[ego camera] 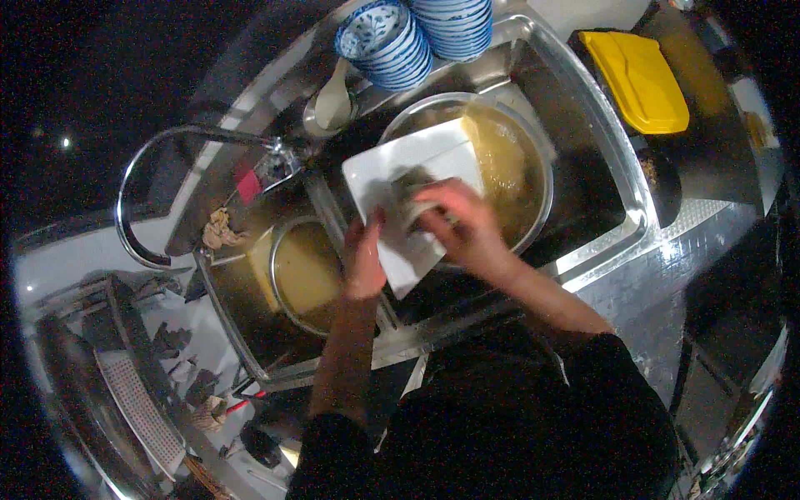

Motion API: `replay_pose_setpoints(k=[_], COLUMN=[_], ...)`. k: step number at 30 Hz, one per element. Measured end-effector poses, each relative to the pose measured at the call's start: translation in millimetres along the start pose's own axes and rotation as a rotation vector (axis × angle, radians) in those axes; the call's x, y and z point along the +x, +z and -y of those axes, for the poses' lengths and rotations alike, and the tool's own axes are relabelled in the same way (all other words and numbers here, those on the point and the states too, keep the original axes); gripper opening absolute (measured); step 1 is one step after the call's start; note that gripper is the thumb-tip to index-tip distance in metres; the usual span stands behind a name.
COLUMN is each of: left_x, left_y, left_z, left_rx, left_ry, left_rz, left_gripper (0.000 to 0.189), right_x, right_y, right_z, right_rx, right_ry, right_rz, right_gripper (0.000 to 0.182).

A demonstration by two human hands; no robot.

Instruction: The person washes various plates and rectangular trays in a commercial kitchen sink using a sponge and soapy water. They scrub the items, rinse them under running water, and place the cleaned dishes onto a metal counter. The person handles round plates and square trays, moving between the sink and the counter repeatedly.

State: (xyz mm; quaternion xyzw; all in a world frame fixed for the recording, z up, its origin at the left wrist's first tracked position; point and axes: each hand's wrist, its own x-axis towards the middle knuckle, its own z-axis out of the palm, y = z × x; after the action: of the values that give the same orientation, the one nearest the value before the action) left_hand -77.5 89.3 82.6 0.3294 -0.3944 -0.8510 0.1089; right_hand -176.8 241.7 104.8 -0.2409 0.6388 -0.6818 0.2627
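My left hand (366,261) grips the left edge of a white rectangular plate (431,150), which is tilted over a double stainless steel sink. My right hand (459,222) presses a greyish cloth or sponge (415,206) against the plate's face; blur hides its exact kind. Behind the plate, a large round metal basin (550,181) of cloudy yellowish water stands in the right sink bowl. A second round basin (306,269) with similar water sits in the left bowl, beside my left hand.
Stacks of blue-and-white patterned bowls (400,56) stand on the sink's far rim. A curved chrome faucet (122,194) arches at the left, near a pale ladle or spoon (334,103). A yellow lid (644,81) lies at the upper right. A perforated tray (140,406) is at lower left.
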Motion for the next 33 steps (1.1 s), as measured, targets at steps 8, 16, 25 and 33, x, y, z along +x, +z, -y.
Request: replay_pose_setpoints(k=[8,16,25,33], left_x=[-60.7,-113.1,-100.9,-162.8], left_y=[9.5,23.0,-21.2,-31.5], left_z=[-28.6,-48.1,-32.6,-70.1], left_rx=[0.382,0.131,0.188,-0.106], left_ry=[0.263,0.267,0.371,0.259], left_rz=[-0.288,-0.295,-0.274,-0.469], left_gripper=[0.034,0.04,0.046,0.047], right_x=[79.1,96.3,-18.8,38.6], right_y=[21.2,-37.7,-61.5,-63.4], right_z=[25.2,-127.0,-182.9,-95.4], right_rx=[-0.485,-0.095,-1.028,-0.39], right_ry=[-0.41,0.07,0.19,0.38], right_rz=[-0.113,-0.326,0.047,0.165], right_gripper=[0.036,0.047,0.041,0.04])
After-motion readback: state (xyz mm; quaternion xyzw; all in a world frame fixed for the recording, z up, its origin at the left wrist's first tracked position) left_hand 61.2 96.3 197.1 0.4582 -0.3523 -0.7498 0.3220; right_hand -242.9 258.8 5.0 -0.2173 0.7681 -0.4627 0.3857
